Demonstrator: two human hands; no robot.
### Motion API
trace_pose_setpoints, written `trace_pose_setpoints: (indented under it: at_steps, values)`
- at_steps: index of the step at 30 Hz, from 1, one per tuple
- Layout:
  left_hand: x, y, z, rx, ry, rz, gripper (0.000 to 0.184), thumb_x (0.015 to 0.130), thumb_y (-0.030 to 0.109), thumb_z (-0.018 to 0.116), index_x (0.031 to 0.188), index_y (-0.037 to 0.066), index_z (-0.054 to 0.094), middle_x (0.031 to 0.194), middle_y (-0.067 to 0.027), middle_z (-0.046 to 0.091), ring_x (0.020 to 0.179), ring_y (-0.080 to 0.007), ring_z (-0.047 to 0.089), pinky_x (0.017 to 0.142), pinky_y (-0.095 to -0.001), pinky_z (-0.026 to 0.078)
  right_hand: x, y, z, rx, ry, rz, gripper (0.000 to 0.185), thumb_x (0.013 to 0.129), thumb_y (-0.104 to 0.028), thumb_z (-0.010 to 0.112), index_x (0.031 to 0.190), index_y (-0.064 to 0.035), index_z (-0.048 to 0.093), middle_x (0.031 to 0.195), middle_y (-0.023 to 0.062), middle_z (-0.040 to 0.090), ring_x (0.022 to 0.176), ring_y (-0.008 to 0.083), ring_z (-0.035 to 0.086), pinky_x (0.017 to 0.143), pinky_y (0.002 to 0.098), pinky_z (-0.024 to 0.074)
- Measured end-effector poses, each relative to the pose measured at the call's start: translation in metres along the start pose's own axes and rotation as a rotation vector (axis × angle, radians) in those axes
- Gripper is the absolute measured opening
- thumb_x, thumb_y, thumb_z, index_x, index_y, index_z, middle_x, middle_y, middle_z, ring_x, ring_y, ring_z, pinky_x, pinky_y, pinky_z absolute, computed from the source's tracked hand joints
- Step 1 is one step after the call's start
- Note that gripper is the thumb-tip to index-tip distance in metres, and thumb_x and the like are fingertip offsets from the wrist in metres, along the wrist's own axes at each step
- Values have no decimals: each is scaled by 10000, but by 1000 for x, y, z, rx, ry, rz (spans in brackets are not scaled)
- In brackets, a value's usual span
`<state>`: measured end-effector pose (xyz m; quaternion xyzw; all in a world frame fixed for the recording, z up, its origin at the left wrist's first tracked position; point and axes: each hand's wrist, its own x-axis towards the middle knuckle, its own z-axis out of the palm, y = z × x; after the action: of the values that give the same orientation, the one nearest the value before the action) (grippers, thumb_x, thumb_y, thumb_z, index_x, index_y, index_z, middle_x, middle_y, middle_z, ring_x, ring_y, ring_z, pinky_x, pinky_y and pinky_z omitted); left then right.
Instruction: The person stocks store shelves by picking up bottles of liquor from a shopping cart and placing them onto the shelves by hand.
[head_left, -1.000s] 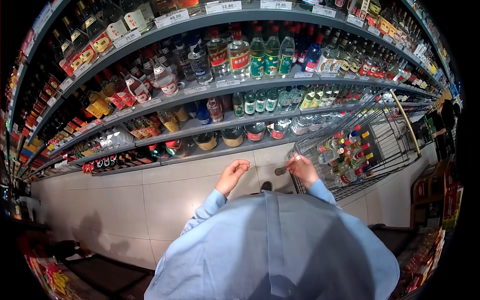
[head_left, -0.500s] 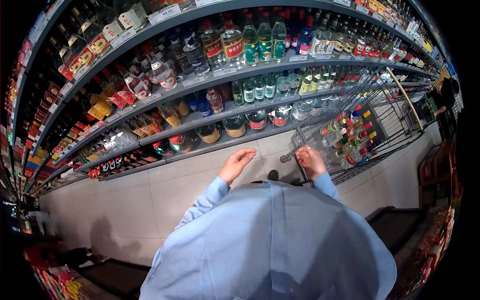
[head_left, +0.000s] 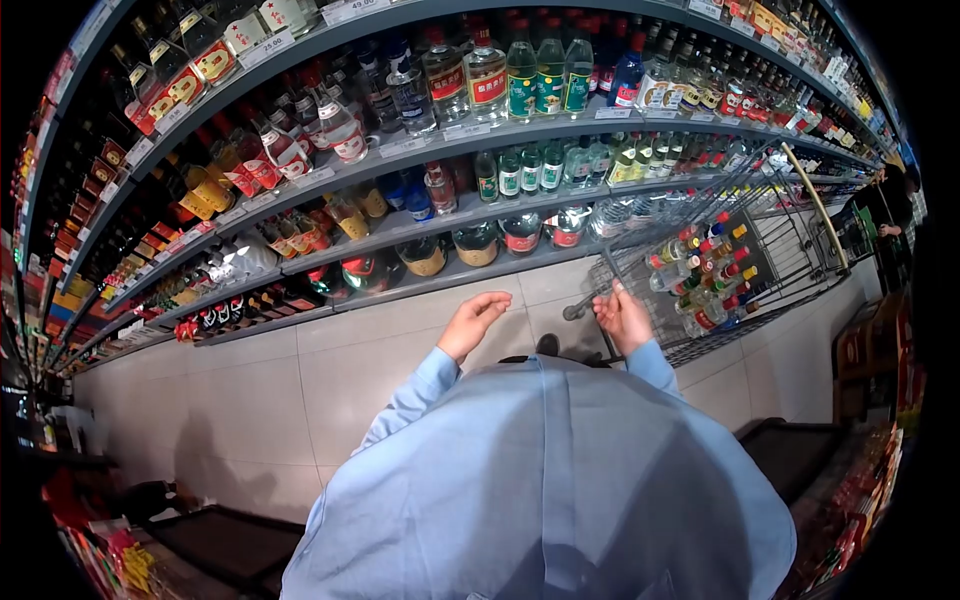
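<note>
With the bare left hand [head_left: 475, 325] fingers together, the bare right hand [head_left: 624, 320] curled, pinch unclear to me, bumping the grey wire cart [head_left: 775, 240] could topple its colour-capped glass bottles [head_left: 703, 317].

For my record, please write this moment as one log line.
left hand: nothing visible held | right hand: beside cart, contact unclear | cart: holds bottles | shelves: more bottles

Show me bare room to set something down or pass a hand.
Bare floor stretches left of the left hand, bordered by the lowest shelf; a gap separates that hand from the right hand. Crowded: the shelves, and where bottles bunch in the cart.
</note>
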<state>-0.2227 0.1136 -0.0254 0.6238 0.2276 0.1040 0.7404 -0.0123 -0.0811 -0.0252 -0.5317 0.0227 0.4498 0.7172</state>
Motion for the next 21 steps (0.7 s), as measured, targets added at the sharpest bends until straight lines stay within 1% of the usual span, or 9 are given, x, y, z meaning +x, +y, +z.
trace_pose_setpoints:
  at_steps: [1,7,10,15,16,17,20,21]
  values:
    - [-1,-1,-2,-7,9,-1,254,889,138,503,1107,19,554,1038,-36,591,989,-114,523,866,-241,394,-1,-1,5,-1,30,7,333,920,-317,425,678,-93,469,762,87,589,657,138,550,610,264,439]
    - [-5,-5,-10,-44,59,-30,263,887,161,512,1106,23,558,1028,-32,594,980,-112,526,860,-240,394,7,4,8,-17,-23,17,331,917,-316,438,676,-92,478,743,78,590,662,138,553,604,265,440]
    - [-3,-10,-13,-54,66,-63,267,887,169,512,1107,25,558,1032,-30,591,982,-112,525,860,-241,393,9,7,9,-48,-48,33,280,916,-287,439,728,-89,502,760,69,596,686,139,564,607,264,452]
    - [17,-8,-21,-121,52,-120,271,888,180,511,1116,42,555,1042,-21,586,992,-103,515,875,-248,378,28,6,9,-103,-87,86,135,906,-197,429,925,-93,514,820,67,603,724,145,579,633,256,466]
    - [22,-5,-22,-142,54,-144,269,887,180,512,1117,46,555,1041,-20,586,992,-102,514,878,-249,375,34,7,8,-120,-98,103,134,903,-180,426,965,-96,509,833,69,604,730,146,580,639,255,468]
    - [28,-1,-25,-117,53,-134,285,884,188,518,1138,59,542,1058,-18,581,1007,-105,507,885,-254,370,46,7,6,-131,-140,115,162,899,-160,417,1025,-94,494,884,82,600,753,155,581,656,261,472]
    - [57,3,-32,-93,63,-70,326,884,191,518,1181,59,502,1110,-20,560,1013,-113,507,891,-259,367,66,-4,29,-201,-136,118,190,901,-161,415,1063,-86,481,936,100,591,805,174,580,697,281,474]
    - [69,3,-33,-100,64,-90,355,882,188,520,1207,53,472,1148,-28,536,1027,-116,497,897,-257,362,75,-6,35,-178,-147,125,222,894,-155,423,1099,-81,465,973,118,580,860,199,578,759,299,468]
